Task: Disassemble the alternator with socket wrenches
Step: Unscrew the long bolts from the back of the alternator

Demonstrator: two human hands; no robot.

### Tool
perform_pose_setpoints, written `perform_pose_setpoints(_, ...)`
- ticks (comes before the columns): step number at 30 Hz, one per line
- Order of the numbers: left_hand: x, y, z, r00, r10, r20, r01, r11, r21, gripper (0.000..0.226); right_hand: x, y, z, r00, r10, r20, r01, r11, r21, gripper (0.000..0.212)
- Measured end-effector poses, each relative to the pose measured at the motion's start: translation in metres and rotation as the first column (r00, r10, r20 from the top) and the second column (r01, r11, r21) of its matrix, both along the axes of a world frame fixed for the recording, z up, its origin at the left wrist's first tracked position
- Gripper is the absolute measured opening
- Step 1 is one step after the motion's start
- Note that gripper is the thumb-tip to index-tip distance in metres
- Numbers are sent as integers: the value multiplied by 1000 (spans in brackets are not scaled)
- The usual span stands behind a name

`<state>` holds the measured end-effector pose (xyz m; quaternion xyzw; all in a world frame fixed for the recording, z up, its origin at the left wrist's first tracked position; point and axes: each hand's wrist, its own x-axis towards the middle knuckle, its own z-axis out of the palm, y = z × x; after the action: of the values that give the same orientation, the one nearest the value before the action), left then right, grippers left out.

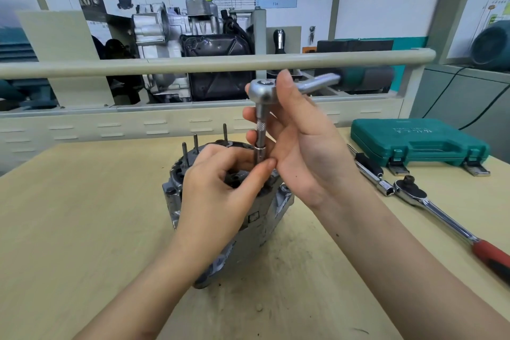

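Head view: I see the alternator (220,210) standing on the wooden table (82,229), near the middle, with three thin studs (225,135) poking up from its top. My right hand (298,146) wraps around the small ratchet (262,90), thumb up beside its round head, fingers curled around the upright extension bar (260,141) that drops onto the alternator's top. My left hand (220,188) rests on the alternator, thumb and fingertips pinching the socket at the foot of that bar. To the right lie a bigger ratchet with a red handle (441,218) and a loose extension, and behind them a closed green tool case (419,141).
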<state>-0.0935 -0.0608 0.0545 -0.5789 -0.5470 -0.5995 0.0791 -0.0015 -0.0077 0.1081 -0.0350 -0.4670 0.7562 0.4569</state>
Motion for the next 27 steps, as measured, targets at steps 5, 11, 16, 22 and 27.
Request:
perform_pose_setpoints(5, -1, -2, 2, 994, -82, -70, 78, 995, -67, 5, 0, 5, 0, 998, 46, 42, -47, 998, 32, 35)
perform_pose_setpoints(11, -1, -2, 2, 998, -47, -48, 45, 998, -41, 12, -1, 4, 0, 999, 34, 13, -35, 999, 32, 41)
perform_pose_setpoints(16, 2, 0, 0, 1000, 6, -13, -7, 1000, -19, 11, 3, 5, -1, 999, -26, -38, 27, 999, 41, 26)
perform_pose_setpoints(22, 1, -1, 1, 1000, -9, -9, 9, 1000, -19, 14, 0, 4, -1, 999, 31, 42, -33, 999, 42, 46)
perform_pose_setpoints(27, 0, -2, 1, 998, -44, -42, 42, 998, -41, 17, 0, 5, 1, 997, 68, 46, -69, 997, 21, 37)
